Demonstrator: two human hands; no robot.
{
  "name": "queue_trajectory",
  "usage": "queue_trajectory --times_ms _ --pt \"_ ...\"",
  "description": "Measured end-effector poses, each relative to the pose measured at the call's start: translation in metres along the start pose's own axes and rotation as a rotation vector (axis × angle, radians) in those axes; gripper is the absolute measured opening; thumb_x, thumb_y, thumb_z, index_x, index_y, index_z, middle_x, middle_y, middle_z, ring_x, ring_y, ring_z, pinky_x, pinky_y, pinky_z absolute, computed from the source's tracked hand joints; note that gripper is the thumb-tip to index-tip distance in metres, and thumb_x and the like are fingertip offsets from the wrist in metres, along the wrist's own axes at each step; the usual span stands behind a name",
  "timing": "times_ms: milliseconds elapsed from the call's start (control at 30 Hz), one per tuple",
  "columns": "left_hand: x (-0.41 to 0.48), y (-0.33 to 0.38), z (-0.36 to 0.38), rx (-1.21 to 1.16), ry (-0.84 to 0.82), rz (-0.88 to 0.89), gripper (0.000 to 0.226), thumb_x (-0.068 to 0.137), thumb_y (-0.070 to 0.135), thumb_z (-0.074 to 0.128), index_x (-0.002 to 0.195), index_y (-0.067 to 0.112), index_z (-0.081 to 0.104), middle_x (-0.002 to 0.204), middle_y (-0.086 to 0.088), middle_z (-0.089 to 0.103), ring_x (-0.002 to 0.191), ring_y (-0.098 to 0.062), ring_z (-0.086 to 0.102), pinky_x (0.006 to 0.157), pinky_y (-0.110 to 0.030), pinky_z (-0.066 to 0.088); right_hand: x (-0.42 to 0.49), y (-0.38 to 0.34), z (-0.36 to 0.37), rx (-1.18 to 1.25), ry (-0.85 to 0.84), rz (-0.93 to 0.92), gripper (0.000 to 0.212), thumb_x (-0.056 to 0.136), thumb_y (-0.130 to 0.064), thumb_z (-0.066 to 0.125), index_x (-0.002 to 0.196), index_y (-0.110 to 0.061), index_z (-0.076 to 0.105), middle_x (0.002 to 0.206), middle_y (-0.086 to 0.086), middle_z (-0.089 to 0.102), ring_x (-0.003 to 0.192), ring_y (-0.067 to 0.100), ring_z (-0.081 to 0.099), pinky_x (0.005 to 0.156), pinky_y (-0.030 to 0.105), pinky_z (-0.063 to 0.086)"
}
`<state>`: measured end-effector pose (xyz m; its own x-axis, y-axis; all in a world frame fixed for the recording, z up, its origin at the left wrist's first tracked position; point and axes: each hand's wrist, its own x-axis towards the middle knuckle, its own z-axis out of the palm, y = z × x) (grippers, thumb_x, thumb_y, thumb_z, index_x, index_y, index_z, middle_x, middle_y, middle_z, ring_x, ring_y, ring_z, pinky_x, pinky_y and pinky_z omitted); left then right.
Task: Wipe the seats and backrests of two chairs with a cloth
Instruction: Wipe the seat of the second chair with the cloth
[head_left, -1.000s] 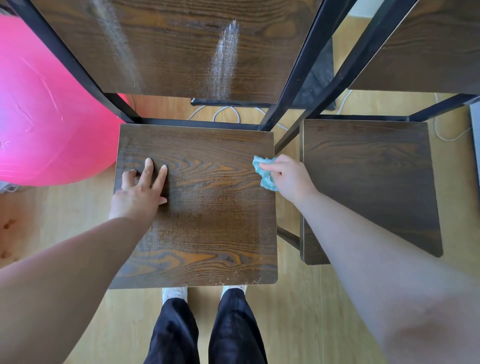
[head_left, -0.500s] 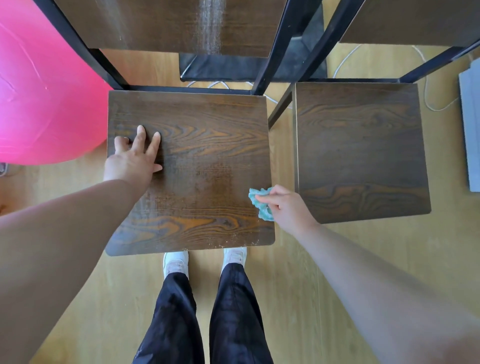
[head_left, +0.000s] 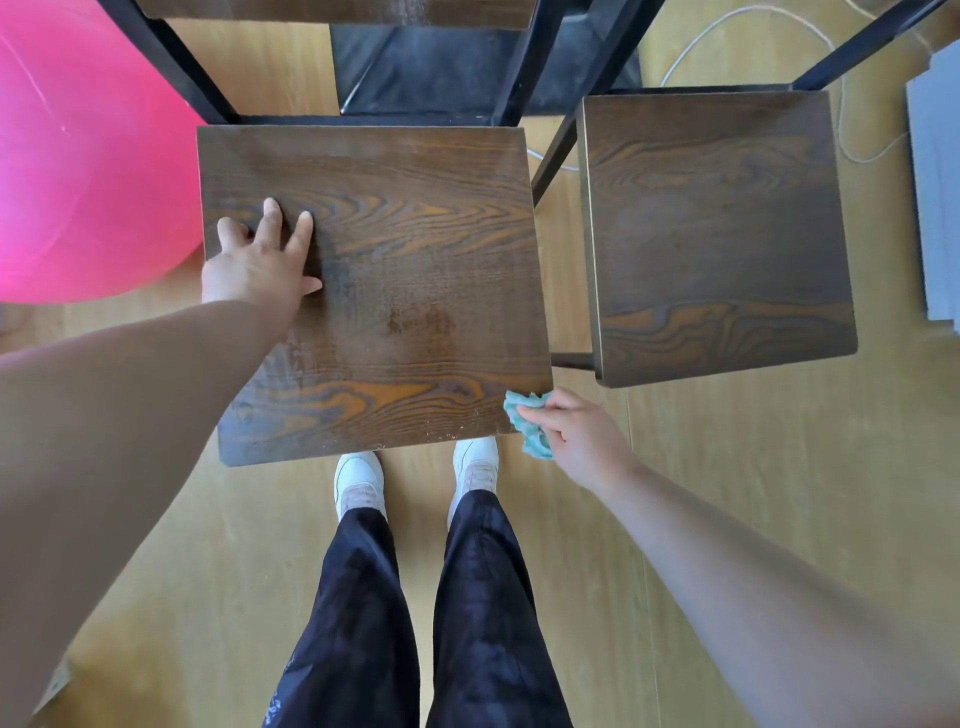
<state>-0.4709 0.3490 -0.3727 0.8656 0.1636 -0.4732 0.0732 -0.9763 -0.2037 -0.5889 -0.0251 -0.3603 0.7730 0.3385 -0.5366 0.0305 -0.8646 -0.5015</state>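
Two dark wood-grain chairs with black metal frames stand side by side. The left chair seat (head_left: 415, 249) is right in front of me; the right chair seat (head_left: 717, 228) lies beyond a narrow gap. My left hand (head_left: 260, 260) rests flat, fingers spread, on the left part of the left seat. My right hand (head_left: 582, 441) grips a crumpled teal cloth (head_left: 527, 423) at the front right corner of that seat, partly past its edge. Only the bottom edge of the left backrest (head_left: 337, 10) shows at the top.
A big pink exercise ball (head_left: 88, 171) presses against the left chair. A white cable (head_left: 841, 93) runs over the wooden floor behind the right chair, and a grey flat object (head_left: 940, 197) lies at the right edge. My legs and white shoes stand just before the seat.
My right hand has dragged the cloth down the right side of the left seat, from the back edge to the front corner. The left hand stayed put. The view tilted downward.
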Motion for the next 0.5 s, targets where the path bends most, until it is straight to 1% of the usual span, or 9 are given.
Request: queue_trajectory --times_ms 33,67,133,200,333,400,467,500 --pt "0.000 0.000 0.000 0.002 -0.001 -0.001 0.071 0.100 0.054 0.037 0.158 0.035 0.000 0.165 0.000 0.001 0.127 -0.038 0.028 0.061 -0.040 0.041 0.000 -0.002 0.001 -0.010 0.025 0.007 0.041 0.095 -0.001 0.054 0.125 -0.026 0.067 0.102 -0.006 0.057 0.086 0.013 0.055 0.070 0.018 0.045" --pt "0.001 0.000 -0.001 0.005 0.000 0.002 0.071 0.100 0.054 0.037 0.158 0.035 0.000 0.165 0.000 0.002 0.127 -0.038 0.028 0.061 -0.039 0.041 -0.001 -0.004 0.001 0.013 0.083 0.028 0.041 0.095 0.000 0.053 0.125 -0.024 0.068 0.101 -0.008 0.056 0.084 0.013 0.055 0.069 0.017 0.045" --pt "0.001 -0.001 -0.001 0.013 0.005 0.010 0.071 0.100 0.055 0.036 0.158 0.036 0.001 0.165 0.000 0.003 0.127 -0.038 0.029 0.060 -0.038 0.040 -0.003 -0.008 0.006 0.111 0.249 0.102 0.040 0.094 0.002 0.053 0.125 -0.019 0.068 0.099 -0.011 0.053 0.082 0.010 0.055 0.070 0.006 0.040" --pt "0.002 -0.004 0.000 0.018 0.015 0.016 0.071 0.099 0.057 0.036 0.157 0.037 0.002 0.165 0.001 0.005 0.127 -0.038 0.029 0.060 -0.038 0.039 -0.005 -0.014 0.013 0.202 0.364 0.202 0.040 0.094 0.003 0.054 0.126 -0.017 0.067 0.097 -0.011 0.053 0.082 0.007 0.054 0.071 0.001 0.037" --pt "0.000 -0.013 0.005 0.024 0.051 0.035 0.070 0.097 0.063 0.033 0.156 0.041 0.005 0.164 0.005 0.007 0.127 -0.036 0.029 0.063 -0.038 0.041 -0.003 -0.026 0.030 0.287 0.452 0.326 0.040 0.095 0.003 0.054 0.128 -0.017 0.066 0.099 -0.010 0.053 0.088 0.008 0.054 0.077 -0.004 0.035" --pt "-0.003 -0.016 0.008 -0.001 0.062 0.043 0.069 0.096 0.065 0.032 0.156 0.042 0.007 0.165 0.006 0.007 0.130 -0.035 0.027 0.071 -0.039 0.043 -0.003 -0.030 0.034 0.288 0.472 0.355 0.040 0.095 0.003 0.055 0.127 -0.018 0.066 0.100 -0.010 0.053 0.089 0.008 0.054 0.076 -0.005 0.034" --pt "-0.008 -0.017 0.014 -0.064 0.078 0.064 0.069 0.096 0.064 0.036 0.156 0.040 0.014 0.165 0.002 0.009 0.135 -0.037 0.024 0.091 -0.044 0.043 -0.003 -0.032 0.035 0.269 0.485 0.361 0.040 0.094 0.003 0.055 0.127 -0.018 0.066 0.100 -0.009 0.054 0.089 0.010 0.055 0.076 -0.005 0.033" --pt "-0.011 -0.017 0.017 -0.106 0.087 0.078 0.069 0.096 0.063 0.039 0.156 0.038 0.017 0.165 -0.001 0.010 0.138 -0.037 0.022 0.101 -0.047 0.039 -0.002 -0.032 0.035 0.268 0.490 0.364 0.040 0.094 0.003 0.055 0.127 -0.018 0.067 0.100 -0.008 0.054 0.090 0.011 0.055 0.076 -0.005 0.034"
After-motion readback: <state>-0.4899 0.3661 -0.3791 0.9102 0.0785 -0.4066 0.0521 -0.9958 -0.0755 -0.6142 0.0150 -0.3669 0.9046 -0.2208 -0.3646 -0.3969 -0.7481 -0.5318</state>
